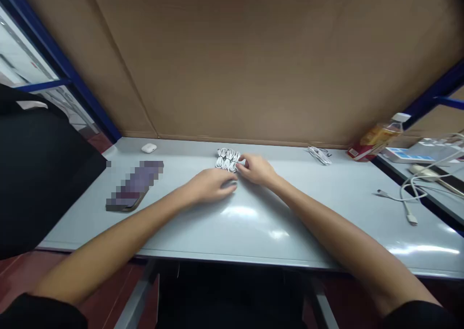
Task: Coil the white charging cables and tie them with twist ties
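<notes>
A bundle of coiled white cables (227, 159) lies near the back of the pale grey table (253, 222). My right hand (256, 168) touches its right side, fingertips pinching a cable end. My left hand (210, 186) rests palm down on the table just in front of the bundle, fingers curled; whether it holds anything is hidden.
A white earbud case (148, 148) and a blurred phone (135, 186) lie to the left. Another coiled white cable (319, 155), a tipped bottle (379, 136) and a loose white cable (402, 198) lie to the right. A brown cardboard wall (253, 58) stands behind.
</notes>
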